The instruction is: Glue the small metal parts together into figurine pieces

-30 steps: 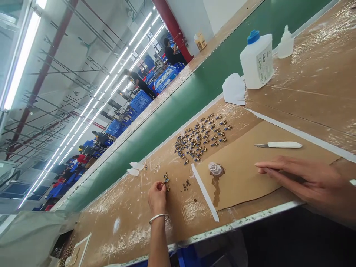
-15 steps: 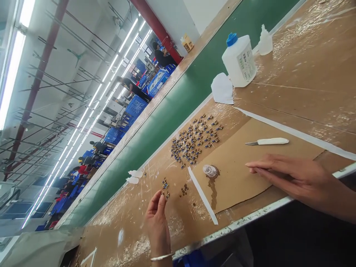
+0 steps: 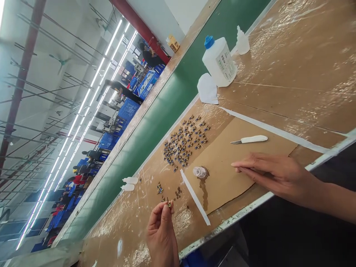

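Observation:
My left hand (image 3: 161, 231) pinches a small dark-and-gold figure piece (image 3: 169, 203) between thumb and fingertips, just above the table. A few similar blue-and-gold pieces (image 3: 159, 188) lie beyond it, with several small brown beads (image 3: 178, 192) to their right. My right hand (image 3: 268, 172) hovers over a cardboard sheet (image 3: 222, 181), thumb and fingertips pressed together; whatever they may hold is too small to make out. Near it lies a craft knife (image 3: 253, 139) with a white handle. A whitish lump (image 3: 200, 172) sits on the cardboard's left part, beside a dark wet streak.
Many blue-and-gold pieces (image 3: 185, 142) are spread beyond the cardboard. A white bottle with blue cap (image 3: 221, 63), a small dropper bottle (image 3: 243, 42) and white paper (image 3: 207, 89) stand farther back. Two small white bottles (image 3: 129, 180) lie left. White tape (image 3: 194, 196) edges the cardboard. People work in the background.
My left hand has lifted a small piece off the table and drawn it back to the right. The right hand keeps its pinch over the cardboard. The camera view has shifted slightly.

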A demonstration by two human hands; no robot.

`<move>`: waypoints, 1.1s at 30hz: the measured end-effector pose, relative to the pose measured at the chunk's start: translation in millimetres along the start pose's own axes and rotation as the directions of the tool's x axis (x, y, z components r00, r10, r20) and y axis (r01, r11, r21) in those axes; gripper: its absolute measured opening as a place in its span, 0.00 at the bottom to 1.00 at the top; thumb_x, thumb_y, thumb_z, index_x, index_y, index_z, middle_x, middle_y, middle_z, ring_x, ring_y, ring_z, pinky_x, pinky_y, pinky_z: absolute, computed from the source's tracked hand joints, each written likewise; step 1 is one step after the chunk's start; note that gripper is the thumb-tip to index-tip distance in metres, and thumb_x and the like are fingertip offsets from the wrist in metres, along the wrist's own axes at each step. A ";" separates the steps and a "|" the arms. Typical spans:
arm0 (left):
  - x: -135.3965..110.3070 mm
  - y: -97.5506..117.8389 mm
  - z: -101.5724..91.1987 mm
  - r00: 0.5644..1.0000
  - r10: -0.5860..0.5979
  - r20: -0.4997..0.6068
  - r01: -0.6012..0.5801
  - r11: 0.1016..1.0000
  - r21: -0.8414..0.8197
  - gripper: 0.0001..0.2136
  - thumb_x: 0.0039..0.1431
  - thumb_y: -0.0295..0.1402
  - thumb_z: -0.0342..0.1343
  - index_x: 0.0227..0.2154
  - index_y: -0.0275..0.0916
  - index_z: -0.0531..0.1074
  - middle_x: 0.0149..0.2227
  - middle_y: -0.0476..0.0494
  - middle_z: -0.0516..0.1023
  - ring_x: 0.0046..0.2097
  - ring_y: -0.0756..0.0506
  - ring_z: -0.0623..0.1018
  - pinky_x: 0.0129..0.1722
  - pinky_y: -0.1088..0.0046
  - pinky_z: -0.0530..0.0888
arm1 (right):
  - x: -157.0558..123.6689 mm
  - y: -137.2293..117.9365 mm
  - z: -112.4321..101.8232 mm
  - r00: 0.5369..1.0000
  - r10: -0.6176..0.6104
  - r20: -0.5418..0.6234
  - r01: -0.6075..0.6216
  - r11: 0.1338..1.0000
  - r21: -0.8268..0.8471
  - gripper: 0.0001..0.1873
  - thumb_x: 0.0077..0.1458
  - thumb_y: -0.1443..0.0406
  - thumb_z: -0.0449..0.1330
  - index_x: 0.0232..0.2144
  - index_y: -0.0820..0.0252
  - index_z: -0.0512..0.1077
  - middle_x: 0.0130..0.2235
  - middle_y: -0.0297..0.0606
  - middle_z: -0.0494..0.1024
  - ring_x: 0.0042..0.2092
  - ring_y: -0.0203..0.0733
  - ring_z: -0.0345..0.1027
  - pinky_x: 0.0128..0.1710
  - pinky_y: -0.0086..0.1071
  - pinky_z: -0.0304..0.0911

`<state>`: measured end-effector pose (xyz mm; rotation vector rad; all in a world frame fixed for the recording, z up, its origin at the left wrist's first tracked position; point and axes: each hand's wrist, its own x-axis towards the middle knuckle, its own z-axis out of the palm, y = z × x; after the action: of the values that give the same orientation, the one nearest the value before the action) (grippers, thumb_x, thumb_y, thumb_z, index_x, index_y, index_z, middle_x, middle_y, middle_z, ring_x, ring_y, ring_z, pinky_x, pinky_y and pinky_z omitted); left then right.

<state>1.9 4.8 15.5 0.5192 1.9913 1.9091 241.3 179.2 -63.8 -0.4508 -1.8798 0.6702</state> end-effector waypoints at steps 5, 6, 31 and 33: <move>0.6 0.9 5.9 0.998 -0.057 0.033 0.059 0.997 -0.055 0.11 0.37 0.37 0.69 0.24 0.39 0.76 0.25 0.50 0.76 0.30 0.51 0.76 0.48 0.63 0.73 | 2.4 -3.2 -1.4 0.997 0.077 -0.019 -0.074 0.992 0.106 0.16 0.58 0.68 0.51 0.48 0.46 0.66 0.32 0.33 0.75 0.31 0.39 0.70 0.29 0.34 0.69; 1.0 0.6 6.9 0.996 -0.069 0.053 0.072 0.995 -0.067 0.11 0.38 0.37 0.68 0.24 0.39 0.76 0.24 0.51 0.76 0.29 0.52 0.76 0.48 0.62 0.74 | 3.0 -3.6 -1.5 0.997 0.074 -0.026 -0.071 0.992 0.108 0.16 0.58 0.68 0.51 0.47 0.46 0.67 0.32 0.33 0.75 0.31 0.38 0.70 0.29 0.33 0.69; 15.3 19.5 105.5 0.809 0.264 0.525 -0.577 0.526 0.624 0.09 0.46 0.41 0.60 0.26 0.41 0.77 0.27 0.47 0.78 0.29 0.47 0.75 0.34 0.71 0.71 | 7.0 -3.4 -6.9 0.999 0.034 -0.028 -0.031 0.995 0.094 0.12 0.60 0.70 0.51 0.44 0.61 0.70 0.28 0.37 0.71 0.31 0.34 0.65 0.32 0.26 0.62; 15.8 20.0 105.9 0.807 0.259 0.531 -0.580 0.517 0.629 0.09 0.46 0.41 0.59 0.26 0.41 0.77 0.26 0.47 0.78 0.29 0.47 0.75 0.33 0.71 0.71 | 7.1 -3.4 -7.4 0.999 0.032 -0.034 -0.029 0.995 0.098 0.11 0.60 0.70 0.51 0.44 0.61 0.70 0.27 0.36 0.70 0.30 0.33 0.64 0.32 0.26 0.61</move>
<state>39.2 105.9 30.9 1.6177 2.4754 0.8615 245.4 182.6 -54.3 -0.4266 -1.8015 0.7655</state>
